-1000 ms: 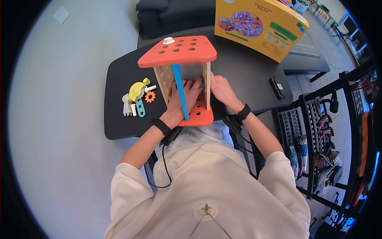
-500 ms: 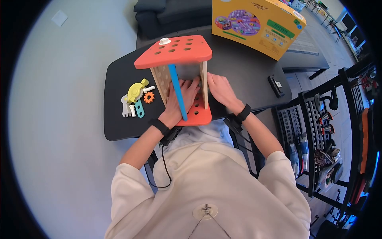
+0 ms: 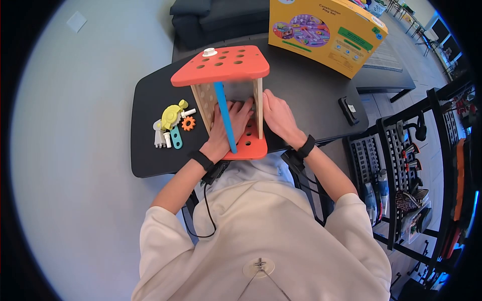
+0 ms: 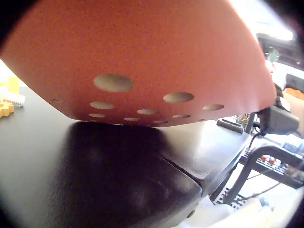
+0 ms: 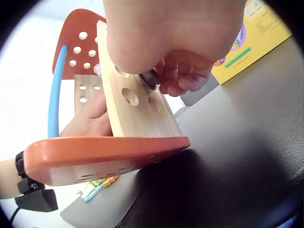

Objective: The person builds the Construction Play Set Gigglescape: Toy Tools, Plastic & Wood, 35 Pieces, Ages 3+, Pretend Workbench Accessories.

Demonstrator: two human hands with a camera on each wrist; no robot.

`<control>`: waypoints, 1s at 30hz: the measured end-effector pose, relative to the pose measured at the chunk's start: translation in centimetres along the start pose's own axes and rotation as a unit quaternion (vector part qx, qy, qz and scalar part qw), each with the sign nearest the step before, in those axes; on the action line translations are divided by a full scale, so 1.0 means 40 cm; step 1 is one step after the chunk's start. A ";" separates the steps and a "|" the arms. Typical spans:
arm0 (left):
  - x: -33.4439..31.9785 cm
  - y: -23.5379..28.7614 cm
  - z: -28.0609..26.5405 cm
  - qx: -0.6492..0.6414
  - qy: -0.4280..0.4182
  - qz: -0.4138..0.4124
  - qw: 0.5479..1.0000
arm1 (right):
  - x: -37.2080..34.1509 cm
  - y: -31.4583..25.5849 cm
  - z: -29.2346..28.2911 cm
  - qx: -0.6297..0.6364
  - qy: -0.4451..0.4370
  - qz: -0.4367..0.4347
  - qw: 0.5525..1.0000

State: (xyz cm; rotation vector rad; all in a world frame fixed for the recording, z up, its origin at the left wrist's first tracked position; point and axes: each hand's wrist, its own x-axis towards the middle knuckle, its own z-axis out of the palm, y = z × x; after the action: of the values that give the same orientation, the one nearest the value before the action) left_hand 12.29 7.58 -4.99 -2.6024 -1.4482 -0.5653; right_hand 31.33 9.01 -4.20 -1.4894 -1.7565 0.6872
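Note:
A wooden toy frame stands upright, with a red holed top panel, a red base, holed wooden sides and a blue bar. Through the open front, behind the bar, my left hand reaches inside, its fingers stretching toward the right wooden side. What those fingertips hold is hidden; I cannot tell. Outside that side, my right hand has curled fingers. In the right wrist view it pinches a dark grey round piece against the holed wood. A white bolt head sits on top.
Left of the frame lie a yellow toy saw piece, an orange gear, a teal holed strip and white bolts. A yellow box stands at the back, and a black device lies to the right on the black table.
My right wrist has turned slightly and dropped a little toward me, the hand staying at the frame's right side. My left hand stays inside. The whole view shifts slightly.

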 end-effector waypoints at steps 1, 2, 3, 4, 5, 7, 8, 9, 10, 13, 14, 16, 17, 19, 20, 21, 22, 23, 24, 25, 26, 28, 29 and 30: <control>0.000 -0.001 0.001 0.000 0.003 0.001 1.000 | 0.018 0.022 0.012 0.000 0.000 0.000 1.000; -0.001 0.000 0.000 0.001 0.005 0.002 1.000 | 0.041 0.047 0.025 0.000 -0.045 0.012 0.999; -0.001 0.001 -0.001 0.001 0.006 0.002 1.000 | 0.059 0.073 0.033 0.000 -0.090 0.024 0.996; -0.001 0.002 -0.002 0.002 -0.002 -0.004 1.000 | 0.067 0.066 0.023 0.000 -0.090 0.023 0.996; -0.001 0.002 -0.003 0.004 -0.011 -0.009 1.000 | 0.074 0.061 0.012 0.047 -0.150 0.078 0.984; -0.002 0.003 -0.005 0.009 -0.010 -0.006 1.000 | 0.067 0.048 -0.012 0.094 -0.210 0.134 0.964; -0.002 0.003 -0.005 0.015 -0.010 -0.004 1.000 | 0.047 0.038 -0.025 0.076 -0.195 0.091 0.974; -0.002 0.002 -0.004 0.014 -0.009 -0.006 1.000 | 0.028 0.031 -0.030 0.058 -0.181 0.048 0.981; -0.002 0.000 -0.002 0.010 -0.003 -0.003 1.000 | 0.011 0.025 -0.026 0.057 -0.183 0.047 0.980; -0.001 -0.003 0.007 0.000 0.004 -0.002 1.000 | -0.016 0.018 -0.013 0.048 -0.045 0.007 0.998; -0.001 -0.002 0.009 -0.005 0.005 -0.004 1.000 | -0.015 0.017 -0.010 0.036 -0.051 0.001 0.998; -0.002 -0.001 0.008 -0.003 0.001 -0.003 1.000 | 0.000 0.031 0.001 0.026 -0.055 -0.005 0.998; 0.000 -0.002 0.006 0.000 -0.002 -0.005 1.000 | 0.020 0.045 0.014 -0.024 -0.084 -0.021 0.996; 0.002 0.000 0.001 0.008 -0.005 -0.007 1.000 | 0.057 0.062 0.019 -0.073 -0.111 -0.038 0.990; 0.002 0.001 0.001 0.013 -0.010 -0.009 1.000 | 0.070 0.066 0.013 -0.035 -0.156 -0.009 0.987; 0.002 0.000 0.001 0.013 -0.010 -0.010 1.000 | 0.075 0.070 0.011 0.002 -0.201 0.022 0.979; 0.001 -0.002 0.002 0.009 -0.006 -0.006 1.000 | 0.071 0.055 0.002 0.001 -0.202 0.022 0.979; 0.000 -0.003 0.003 0.004 -0.002 -0.002 1.000 | 0.064 0.042 -0.009 -0.009 -0.187 0.030 0.982; 0.000 -0.004 0.003 0.004 -0.002 -0.004 1.000 | 0.055 0.026 -0.019 -0.019 -0.173 0.039 0.984; 0.000 -0.004 0.001 -0.003 0.001 -0.002 1.000 | 0.039 0.008 -0.027 -0.019 -0.175 0.039 0.984; -0.001 -0.005 0.000 -0.009 0.004 0.000 1.000 | 0.019 -0.012 -0.032 -0.030 -0.116 0.036 0.992; 0.001 -0.007 0.004 -0.008 0.001 -0.002 1.000 | 0.006 -0.020 -0.024 -0.040 -0.058 0.034 0.997; 0.000 -0.006 0.007 -0.006 -0.002 -0.003 1.000 | 0.004 -0.013 -0.012 -0.020 -0.033 0.010 0.999; -0.001 -0.005 0.008 -0.007 -0.002 -0.002 1.000 | 0.002 -0.005 -0.002 0.000 -0.007 -0.013 1.000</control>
State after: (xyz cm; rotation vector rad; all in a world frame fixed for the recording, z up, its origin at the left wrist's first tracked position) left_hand 12.17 7.75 -5.31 -2.6131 -1.4567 -0.5719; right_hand 31.29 9.06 -3.97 -1.4624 -1.7830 0.6856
